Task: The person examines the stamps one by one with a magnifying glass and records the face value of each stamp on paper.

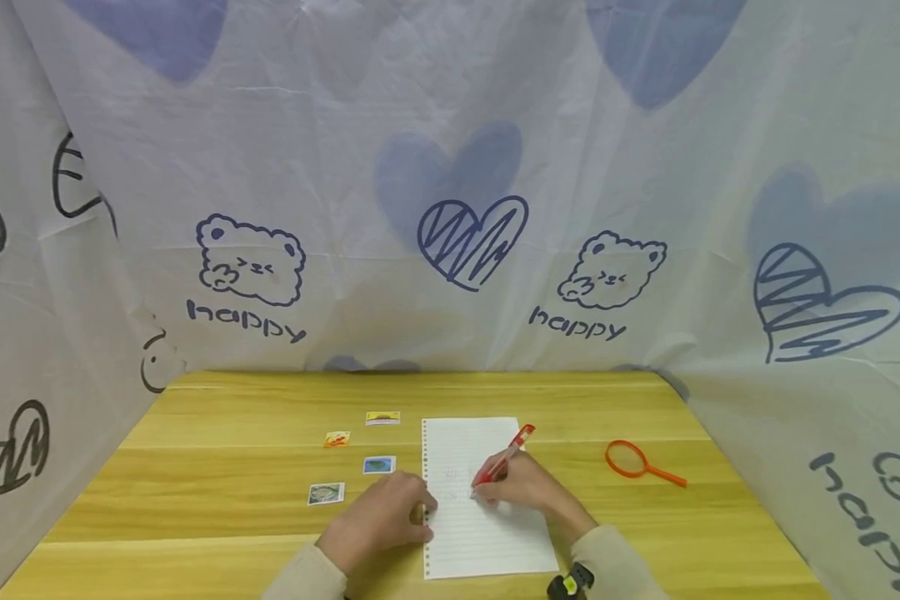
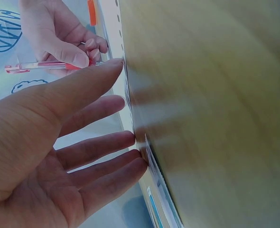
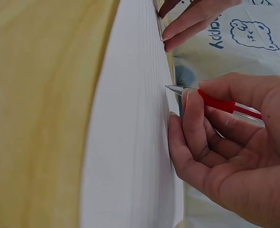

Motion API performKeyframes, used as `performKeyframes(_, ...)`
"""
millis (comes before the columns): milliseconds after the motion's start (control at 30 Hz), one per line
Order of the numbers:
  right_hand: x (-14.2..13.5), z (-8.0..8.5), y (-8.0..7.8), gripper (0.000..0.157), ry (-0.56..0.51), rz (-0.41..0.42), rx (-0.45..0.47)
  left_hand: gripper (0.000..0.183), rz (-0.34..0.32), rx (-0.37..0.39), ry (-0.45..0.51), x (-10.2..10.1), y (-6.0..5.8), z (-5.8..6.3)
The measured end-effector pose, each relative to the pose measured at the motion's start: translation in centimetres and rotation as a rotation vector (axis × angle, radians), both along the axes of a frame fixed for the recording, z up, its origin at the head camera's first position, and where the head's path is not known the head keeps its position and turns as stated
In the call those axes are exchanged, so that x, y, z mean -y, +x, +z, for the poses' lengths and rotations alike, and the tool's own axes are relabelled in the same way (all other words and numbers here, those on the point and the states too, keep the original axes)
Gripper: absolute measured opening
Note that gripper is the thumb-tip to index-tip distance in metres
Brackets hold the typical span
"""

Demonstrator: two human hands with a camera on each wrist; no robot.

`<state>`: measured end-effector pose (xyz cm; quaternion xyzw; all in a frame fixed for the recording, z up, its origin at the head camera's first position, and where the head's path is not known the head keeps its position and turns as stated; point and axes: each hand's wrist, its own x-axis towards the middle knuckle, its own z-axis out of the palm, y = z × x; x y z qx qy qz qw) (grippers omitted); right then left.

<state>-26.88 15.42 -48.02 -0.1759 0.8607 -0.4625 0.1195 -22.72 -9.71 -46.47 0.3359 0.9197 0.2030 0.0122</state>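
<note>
A lined sheet of paper (image 1: pixel 487 533) with punched holes down its left side lies on the wooden table. My right hand (image 1: pixel 521 483) pinches a red pen (image 1: pixel 512 450), whose tip (image 3: pixel 171 87) meets the paper in the right wrist view. Faint writing (image 1: pixel 451 483) shows on the sheet left of the pen. My left hand (image 1: pixel 386 512) rests at the sheet's left edge, fingertips on the holed margin. In the left wrist view the fingers (image 2: pixel 102 147) of that hand are spread and fairly straight.
Several small picture stamps lie left of the paper, among them a blue one (image 1: pixel 379 465), a green one (image 1: pixel 326 493) and an orange one (image 1: pixel 337 438). An orange magnifying glass (image 1: pixel 626 458) lies to the right. A printed cloth (image 1: pixel 345 167) hangs behind the table (image 1: pixel 217 467).
</note>
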Motion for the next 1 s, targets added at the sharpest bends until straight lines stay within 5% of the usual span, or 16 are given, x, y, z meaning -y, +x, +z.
performKeyframes(1000,-0.56,-0.1,-0.39,0.008,0.023,0.03,-0.01,0.025,-0.011,-0.009,0.008,-0.04,-0.08,-0.19)
